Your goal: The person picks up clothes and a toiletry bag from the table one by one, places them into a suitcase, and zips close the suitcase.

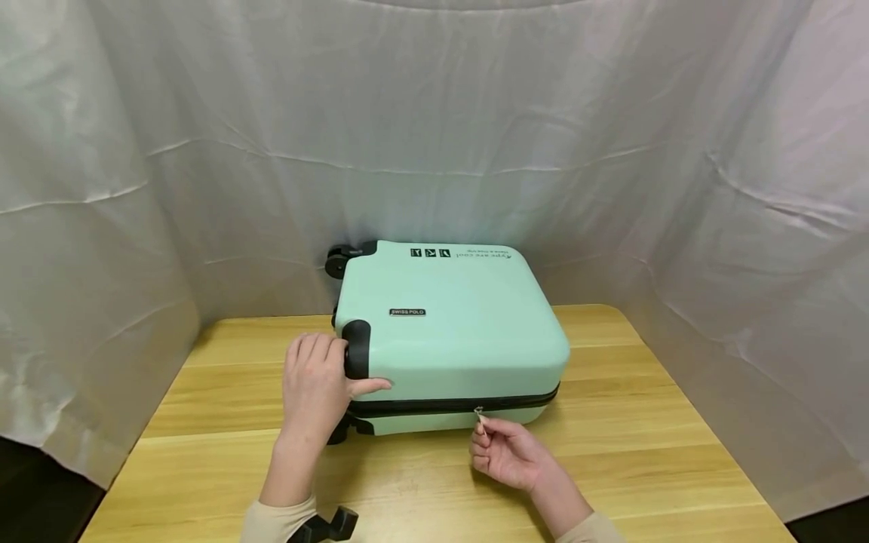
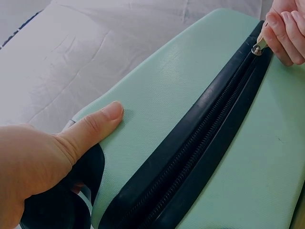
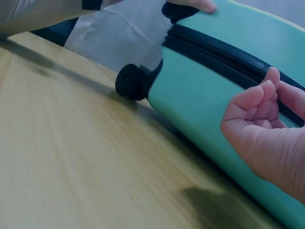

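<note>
The left hand (image 1: 315, 388) rests on the near left corner of the mint-green hard-shell suitcase (image 1: 451, 332), which lies flat on the pale wooden table (image 1: 645, 452). Its fingers curl over the black wheel housing (image 1: 357, 349) at that corner, and the thumb lies straight along the green shell just above the seam. Below that thumb the black zipper band (image 1: 434, 405) runs along the suitcase's near side toward the other hand; in the left wrist view its teeth look closed along the stretch between the two hands. Under the left palm a black wheel (image 3: 133, 82) touches the table. Further right, the right hand (image 1: 509, 452) is palm up, its thumb and forefinger pinching the small silver zipper pull (image 1: 478, 412) on the band, the other fingers loosely curled beneath. White cloth (image 1: 434, 136) hangs behind and to both sides.
</note>
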The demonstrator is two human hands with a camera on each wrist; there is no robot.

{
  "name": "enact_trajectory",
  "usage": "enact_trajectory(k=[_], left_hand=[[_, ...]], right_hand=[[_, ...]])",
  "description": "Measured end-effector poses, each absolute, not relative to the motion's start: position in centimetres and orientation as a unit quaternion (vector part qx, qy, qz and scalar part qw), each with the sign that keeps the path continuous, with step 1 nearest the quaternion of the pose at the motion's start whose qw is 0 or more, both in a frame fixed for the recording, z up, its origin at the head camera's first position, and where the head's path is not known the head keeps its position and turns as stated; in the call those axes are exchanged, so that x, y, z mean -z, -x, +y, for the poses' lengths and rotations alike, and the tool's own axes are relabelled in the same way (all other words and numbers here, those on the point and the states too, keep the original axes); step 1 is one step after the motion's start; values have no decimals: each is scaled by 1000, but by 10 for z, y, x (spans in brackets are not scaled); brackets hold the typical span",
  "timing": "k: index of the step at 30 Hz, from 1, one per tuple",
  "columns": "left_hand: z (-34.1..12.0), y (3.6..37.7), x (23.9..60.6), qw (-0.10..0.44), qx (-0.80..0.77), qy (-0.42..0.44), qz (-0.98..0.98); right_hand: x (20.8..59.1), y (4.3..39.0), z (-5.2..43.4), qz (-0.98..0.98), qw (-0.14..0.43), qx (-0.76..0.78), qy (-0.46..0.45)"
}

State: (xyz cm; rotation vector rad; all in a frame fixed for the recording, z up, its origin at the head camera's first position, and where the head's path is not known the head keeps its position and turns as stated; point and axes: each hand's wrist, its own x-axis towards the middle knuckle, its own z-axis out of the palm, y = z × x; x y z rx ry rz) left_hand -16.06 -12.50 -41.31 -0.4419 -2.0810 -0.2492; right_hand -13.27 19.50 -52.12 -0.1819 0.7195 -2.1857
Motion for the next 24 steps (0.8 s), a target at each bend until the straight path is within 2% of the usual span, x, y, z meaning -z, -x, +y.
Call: enact_trajectory(k=[24], left_hand=[[-124, 161, 414, 474, 106, 185, -854]], right_hand=[[518, 134, 164, 301, 417, 855, 63]])
